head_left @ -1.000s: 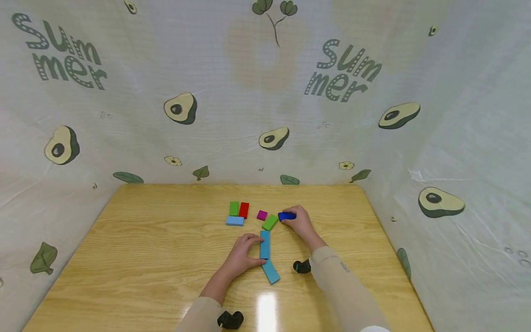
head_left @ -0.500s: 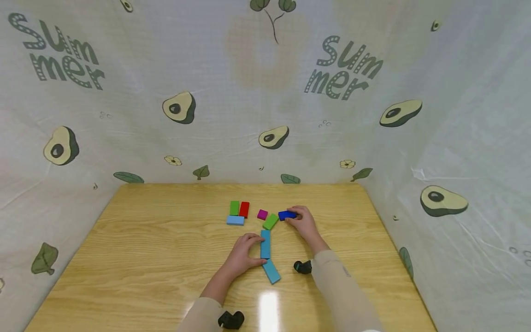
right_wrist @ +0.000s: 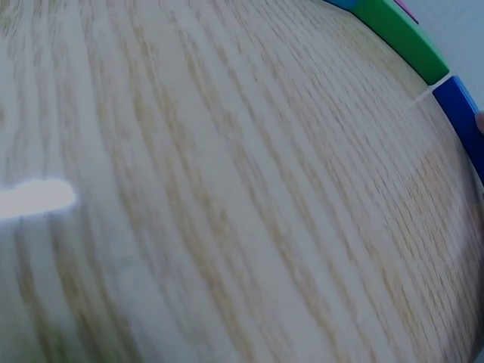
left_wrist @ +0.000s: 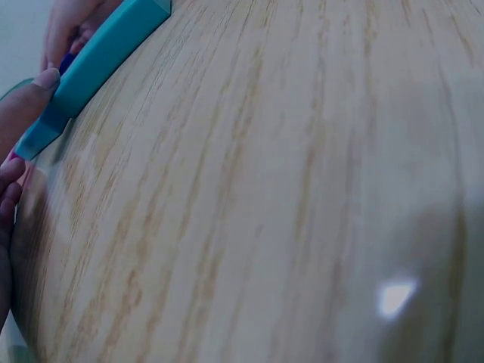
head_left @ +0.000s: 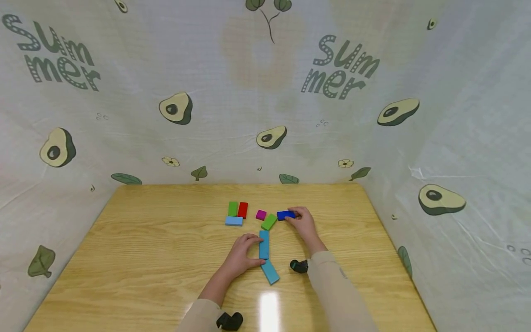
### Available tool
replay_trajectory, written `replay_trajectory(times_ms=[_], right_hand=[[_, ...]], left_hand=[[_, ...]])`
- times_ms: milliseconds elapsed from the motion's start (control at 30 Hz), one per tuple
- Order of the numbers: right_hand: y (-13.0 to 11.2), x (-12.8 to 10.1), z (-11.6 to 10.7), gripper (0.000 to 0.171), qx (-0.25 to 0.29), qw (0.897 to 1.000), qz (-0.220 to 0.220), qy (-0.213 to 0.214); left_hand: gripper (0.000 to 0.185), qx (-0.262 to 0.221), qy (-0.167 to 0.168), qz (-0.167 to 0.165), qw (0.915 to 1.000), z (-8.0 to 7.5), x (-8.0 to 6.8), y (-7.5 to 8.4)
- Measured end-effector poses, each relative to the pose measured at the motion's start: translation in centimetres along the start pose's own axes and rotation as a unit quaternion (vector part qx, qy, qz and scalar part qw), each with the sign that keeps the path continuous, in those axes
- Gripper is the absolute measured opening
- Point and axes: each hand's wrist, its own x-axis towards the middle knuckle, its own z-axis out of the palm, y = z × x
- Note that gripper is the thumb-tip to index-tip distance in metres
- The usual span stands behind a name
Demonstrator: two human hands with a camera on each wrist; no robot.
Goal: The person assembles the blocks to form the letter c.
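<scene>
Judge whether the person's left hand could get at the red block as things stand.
Probably yes. The left hand holds the teal block, while the red block lies flat farther back on the table; only bare wood lies between, though the hand must let go first.

Teal rectangular blocks (head_left: 264, 244), dark blue block (head_left: 285, 215), lime-green block (head_left: 269, 222); magenta cube (head_left: 261, 214); pale woodgrain table (head_left: 145, 240); avocado-printed white cloth backdrop (head_left: 174, 108)

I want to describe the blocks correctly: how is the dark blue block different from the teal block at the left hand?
The dark blue block is shorter and lies crosswise; the teal block is longer and points away from the person. The right hand holds the dark blue block at its end, while the left hand rests along the side of the teal block. Both lie flat on the wooden table.
</scene>
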Motion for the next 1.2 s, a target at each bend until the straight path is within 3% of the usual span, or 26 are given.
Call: replay_trajectory(times_ms=[967, 1200], right_hand=[[-0.10, 0.60, 0.49, 0.031, 0.007, 1.000, 0.012, 0.021], [0.10, 0.63, 0.65, 0.029, -0.008, 1.000, -0.003, 0.024]], left_hand=[[0.062, 0.007, 0.003, 0.002, 1.0000, 0.15, 0.05, -0.12], [0.063, 0.010, 0.002, -0.004, 0.9999, 0.17, 0.01, -0.09]])
